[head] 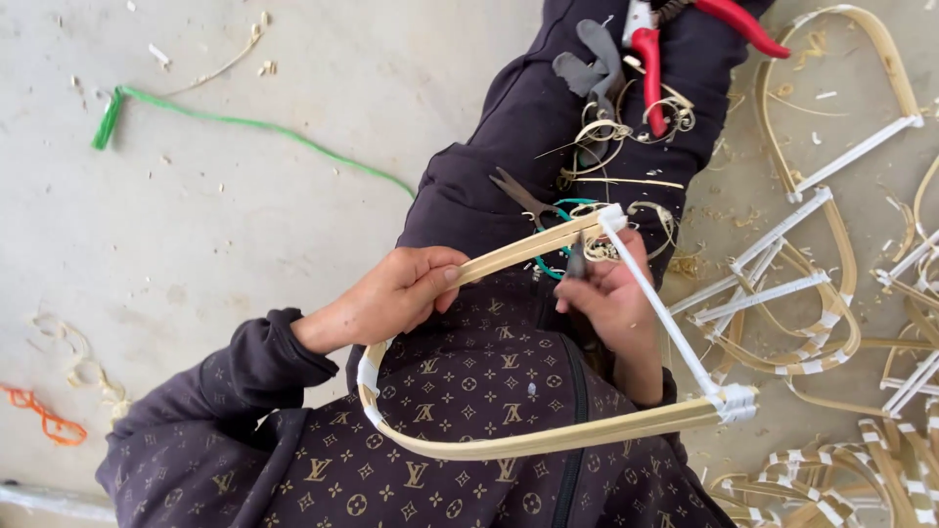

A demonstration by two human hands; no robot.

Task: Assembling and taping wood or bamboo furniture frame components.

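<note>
Fingers of your left hand [396,293] are curled tight around the upper limb of the bent bamboo frame [528,445], thumb pressed along the strip. Your right hand [611,293] is closed too, pinching something small and dark near the frame's top corner, where the white cross strip [665,313] is bound on; what that object is you cannot tell from here. The frame itself lies across your lap, its curved belly low over your dark patterned top.

On your thigh rest scissors with teal handles [533,210], red-handled pruning shears [650,59] and a litter of bamboo curls. You sit on a pale, dusty concrete floor [245,225] flecked with shavings. A green cord [235,122] trails across it to your left, and an orange scrap [44,416] lies near the edge. To your right, finished frames [822,293] of the same make are heaped loosely together.
</note>
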